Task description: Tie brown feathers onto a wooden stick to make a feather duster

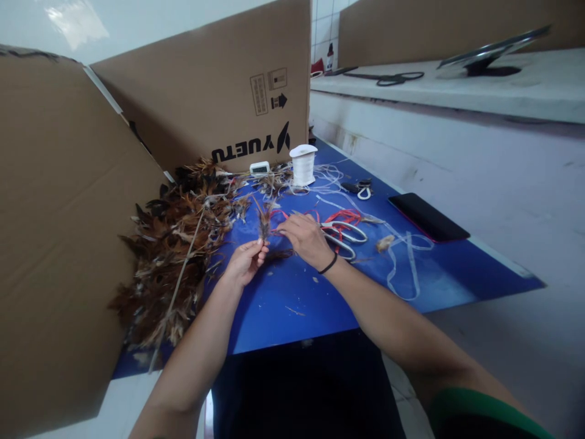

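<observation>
Item: your left hand (247, 261), nearer you than the white spool (303, 166) and to its left; thumb and fingers pinched on the base of a small feather bunch (264, 224). The bunch stands tips up, in front of the spool, probably gripped low so the quills stay gathered and the plumes uncrushed.

Item: your right hand (305, 236), directly on the near side of the spool; fingertips drawn together at the red ribbon (345, 216), beside the bunch. You cannot tell from here whether they clamp the strand.

Item: scissors (350, 235), nearer you than the spool and to its right, handles toward you, presumably for easy reach.

Item: feather pile (169, 244), left of the spool, against cardboard that likely serves as a screen.

Item: phone (428, 216), dark-screened, right of the spool.

Markings: the carton (183, 91) behind the spool reads "YUETU", upside down, with a leaf-like logo; above, an arrow symbol and a boxed block of print too small to read. No lettering legible on the spool.
</observation>
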